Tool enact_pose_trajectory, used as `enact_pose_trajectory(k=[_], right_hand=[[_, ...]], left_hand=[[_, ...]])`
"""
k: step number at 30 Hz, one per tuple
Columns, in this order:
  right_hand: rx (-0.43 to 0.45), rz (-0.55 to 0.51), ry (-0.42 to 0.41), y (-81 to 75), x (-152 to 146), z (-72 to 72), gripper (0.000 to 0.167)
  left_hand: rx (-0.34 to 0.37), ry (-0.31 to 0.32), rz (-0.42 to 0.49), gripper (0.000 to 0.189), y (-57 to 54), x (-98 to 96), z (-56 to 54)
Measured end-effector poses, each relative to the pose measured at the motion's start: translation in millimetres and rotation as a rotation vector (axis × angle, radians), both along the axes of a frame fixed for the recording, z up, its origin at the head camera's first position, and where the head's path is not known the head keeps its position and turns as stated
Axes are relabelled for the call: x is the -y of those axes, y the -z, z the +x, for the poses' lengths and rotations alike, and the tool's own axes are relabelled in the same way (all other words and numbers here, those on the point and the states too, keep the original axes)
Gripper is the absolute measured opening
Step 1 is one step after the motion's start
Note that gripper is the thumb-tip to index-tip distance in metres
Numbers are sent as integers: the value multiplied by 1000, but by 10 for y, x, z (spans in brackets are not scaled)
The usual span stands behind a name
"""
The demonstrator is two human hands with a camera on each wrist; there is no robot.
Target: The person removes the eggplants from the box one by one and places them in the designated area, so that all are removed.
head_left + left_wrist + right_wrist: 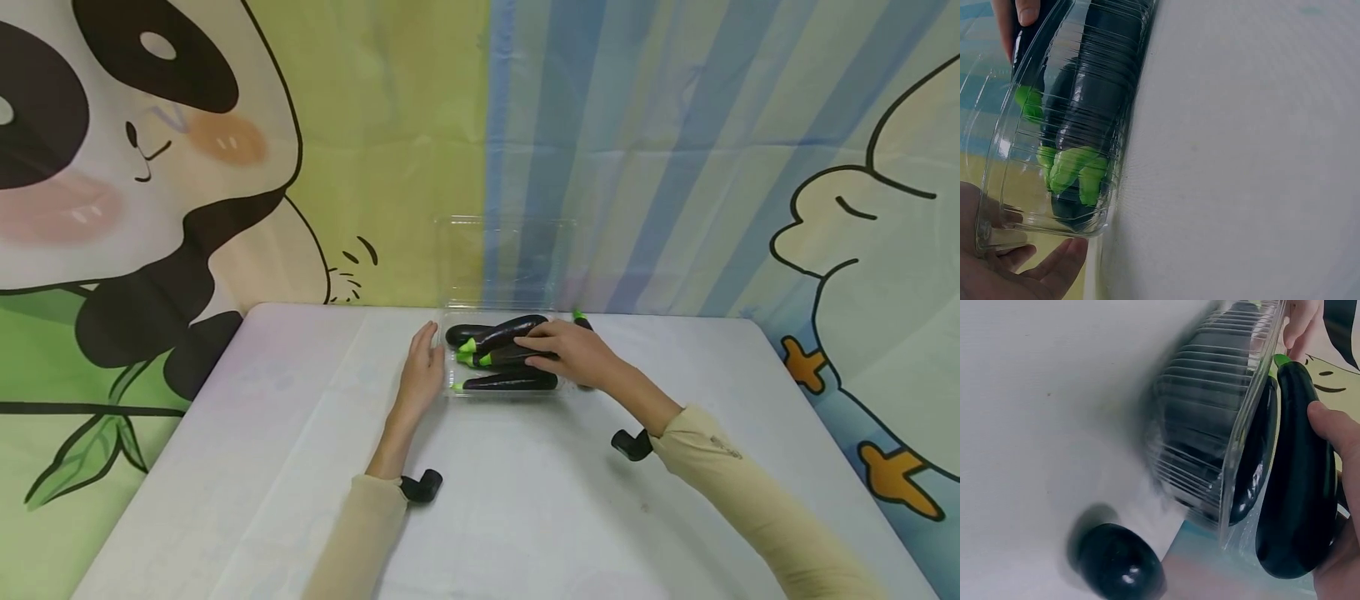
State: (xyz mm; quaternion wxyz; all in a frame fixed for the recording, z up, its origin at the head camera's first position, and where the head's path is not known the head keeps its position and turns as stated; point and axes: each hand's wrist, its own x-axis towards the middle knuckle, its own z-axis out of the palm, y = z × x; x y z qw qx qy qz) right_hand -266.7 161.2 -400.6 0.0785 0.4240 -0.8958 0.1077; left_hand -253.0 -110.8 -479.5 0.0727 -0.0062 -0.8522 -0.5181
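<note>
A clear plastic clamshell box (pixel 504 395) stands at the table's far edge, its lid (pixel 506 258) raised behind it. Several dark eggplants with green stems lie inside, among them a glossy eggplant (pixel 510 382) along the near side. My right hand (pixel 573 354) reaches over the box from the right and holds an eggplant (pixel 1297 487), thumb pressed on its side, above the others at rim level. On the box's left end, my left hand (pixel 422 375) rests with extended fingers; the left wrist view shows its thumb (pixel 1072 250) at the lower corner.
Another eggplant (pixel 1121 562) lies on the table just right of the box, partly hidden by my right hand in the head view. The table (pixel 510 500) has a white cover. A printed cloth backdrop (pixel 645 167) hangs directly behind it.
</note>
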Motion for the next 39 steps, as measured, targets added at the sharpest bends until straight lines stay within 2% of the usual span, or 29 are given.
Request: enact_pose_trajectory(k=[11, 19, 26, 30, 39], right_hand=[[-89, -53, 57, 48, -131, 16, 38], [-23, -105, 80, 87, -199, -27, 38], [57, -154, 147, 154, -293, -37, 52], [43, -173, 189, 204, -351, -23, 52], [17, -301, 327, 261, -499, -61, 45]], left_hand=[[-10, -2, -1, 50, 8, 7, -5], [-7, -4, -1, 50, -5, 9, 7], [-6, -6, -5, 50, 4, 4, 1], [-13, -4, -15, 50, 6, 3, 4], [-10, -3, -7, 50, -2, 7, 4]])
